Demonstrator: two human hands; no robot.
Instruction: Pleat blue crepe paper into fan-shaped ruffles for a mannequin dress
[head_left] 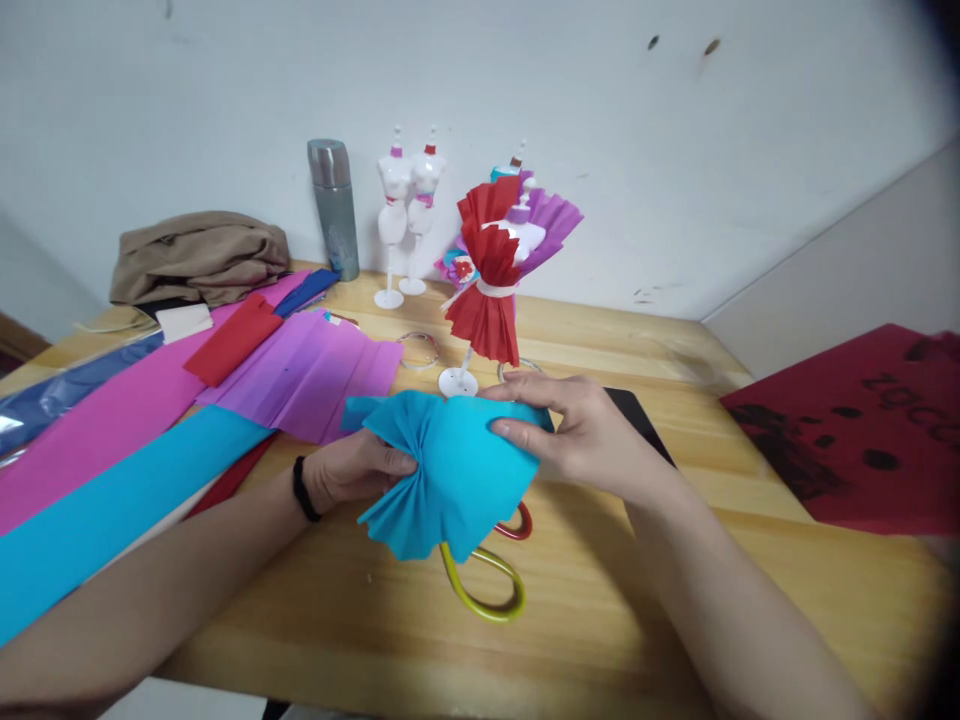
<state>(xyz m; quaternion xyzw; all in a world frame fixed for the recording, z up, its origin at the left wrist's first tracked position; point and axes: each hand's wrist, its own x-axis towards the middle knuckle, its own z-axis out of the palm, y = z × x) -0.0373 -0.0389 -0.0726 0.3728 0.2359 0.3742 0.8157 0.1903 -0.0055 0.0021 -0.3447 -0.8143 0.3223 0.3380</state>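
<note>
In the head view, the left hand [349, 472] pinches a bright blue crepe-paper sheet [474, 450] at its gathered middle, thumb pressed on the point where the pleats meet; the fingers behind are largely hidden. The right hand [589, 432] has the smoother far side between its thumb and fingers, the thumb on the near face and the fingers along the upper edge. The sheet is held up above the wooden table [637, 640], in front of the dress-form stand [457, 382] with its red pleated paper [484, 330] tied by a white band [496, 290].

The folds fan out from the left thumb, while the part toward the right hand lies nearly flat. Even pleating there would call for small folds of matching depth, each fed under the left thumb without loosening those already gathered. The right hand does best with a light hold, since a hard pull could stretch the crepe or open the folds. A yellow handle loop [517, 600] and a red handle loop [527, 522] lie partly under the sheet, so its lower edge is best held clear of them.
</note>
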